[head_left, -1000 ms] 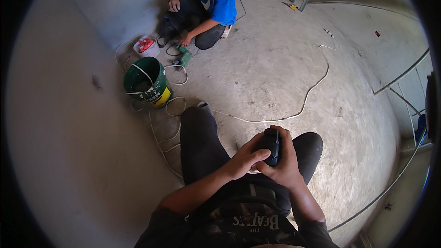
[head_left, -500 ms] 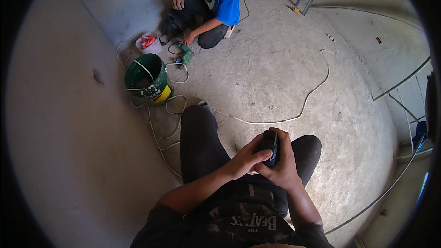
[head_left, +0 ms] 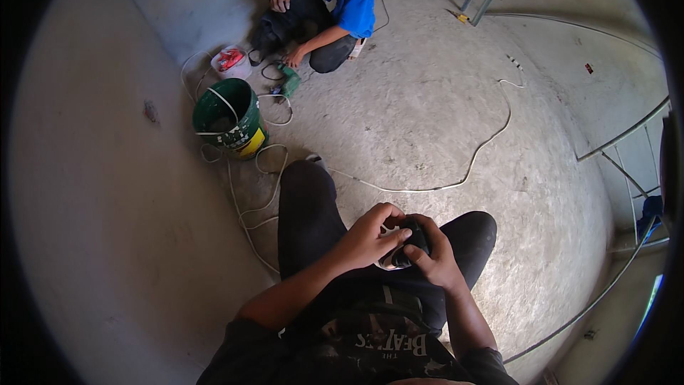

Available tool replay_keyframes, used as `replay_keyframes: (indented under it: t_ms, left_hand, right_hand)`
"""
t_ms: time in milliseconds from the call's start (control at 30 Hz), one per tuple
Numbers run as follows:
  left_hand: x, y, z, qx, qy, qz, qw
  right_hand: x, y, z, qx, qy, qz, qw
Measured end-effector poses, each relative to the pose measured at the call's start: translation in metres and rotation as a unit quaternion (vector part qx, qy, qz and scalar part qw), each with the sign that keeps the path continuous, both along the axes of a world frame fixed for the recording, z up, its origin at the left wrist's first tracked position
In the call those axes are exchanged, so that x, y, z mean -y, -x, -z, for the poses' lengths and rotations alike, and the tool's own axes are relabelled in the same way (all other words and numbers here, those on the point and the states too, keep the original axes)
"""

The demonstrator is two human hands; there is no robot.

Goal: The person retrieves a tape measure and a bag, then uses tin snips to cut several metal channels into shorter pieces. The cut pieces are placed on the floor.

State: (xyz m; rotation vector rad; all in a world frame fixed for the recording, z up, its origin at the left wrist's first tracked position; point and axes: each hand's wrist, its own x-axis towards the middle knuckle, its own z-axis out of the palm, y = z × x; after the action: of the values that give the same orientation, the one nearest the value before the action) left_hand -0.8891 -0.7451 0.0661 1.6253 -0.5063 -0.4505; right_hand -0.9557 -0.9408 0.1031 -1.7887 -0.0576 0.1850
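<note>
"Where is the black object [head_left: 419, 239]?"

"Between the person's two hands, held up between the bent knees [head_left: 306, 189]. The right hand [head_left: 442, 265] has its fingers clamped around it; what kind of thing it is stays mostly hidden."

"And the left hand [head_left: 362, 244]?"

"Its thumb reaches the object's left side and the forefinger curls near the upper edge. Whether those fingers grip it, one cannot tell."

"What stands around?"

"On the floor [head_left: 548, 242], ahead and to the left, a green bucket [head_left: 251, 125], with a smaller white bucket [head_left: 241, 70] beyond it holding something red [head_left: 229, 59]. A white cable [head_left: 467, 175] winds across the floor."

"Anyone else?"

"A co-worker [head_left: 358, 7] in blue crouches there, one hand just beside a green power tool [head_left: 291, 84]."
</note>
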Motion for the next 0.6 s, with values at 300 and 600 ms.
replay_keyframes:
  t_ms: [300,600]
  left_hand:
    - [-0.043,-0.04,-0.042,-0.17,0.006,0.087,0.982]
    - [-0.143,-0.102,-0.117,-0.061,0.295,-0.092,0.949]
  right_hand:
    - [0.005,-0.001,0.004,0.022,0.076,-0.077,0.994]
    - [0.022,0.01,0.015,-0.029,0.049,-0.05,0.997]
